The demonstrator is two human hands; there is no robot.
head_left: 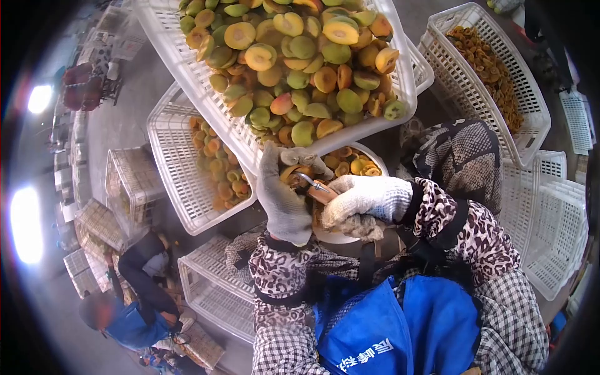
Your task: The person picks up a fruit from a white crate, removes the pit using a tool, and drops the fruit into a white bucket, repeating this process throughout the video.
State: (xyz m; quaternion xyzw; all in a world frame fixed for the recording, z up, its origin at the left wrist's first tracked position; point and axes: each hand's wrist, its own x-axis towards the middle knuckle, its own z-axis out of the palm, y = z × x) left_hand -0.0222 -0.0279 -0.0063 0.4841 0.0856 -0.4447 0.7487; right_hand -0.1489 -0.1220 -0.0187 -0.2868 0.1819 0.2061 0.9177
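In the head view, a piece of fruit (296,175) was held in the left hand (281,197), which was covered by a grey glove. The fruit was pinched between the thumb and the curled fingers, close to the near edge of the large white crate (240,134). A small tool (320,189) with a wooden handle and a curved metal end was gripped in the right hand (369,199), which was covered by a pale, stained glove. The fingers of that hand were closed around the handle, and the metal end was pointed left, at the fruit; whether it was sunk into the flesh could not be told.

The large crate was heaped with green, yellow and orange fruit (300,78), much of it cut in half. Beneath the hands and partly hidden by them, a round white tub (377,157) was seen, with cut orange fruit (350,164) in it. To the left of the large crate, more halves (224,165) were held in a second crate (172,137). At the far right, shrivelled orange pieces (490,75) were contained in a third crate (530,94). Stacked white crates (556,225) were placed at the right, and another crate (209,269) was set at the near left.

Leopard-print cuffs (278,269) and a blue apron (375,325) were worn. Farther left, another person (134,322) in a blue top was seen among crates, well apart from the hands.
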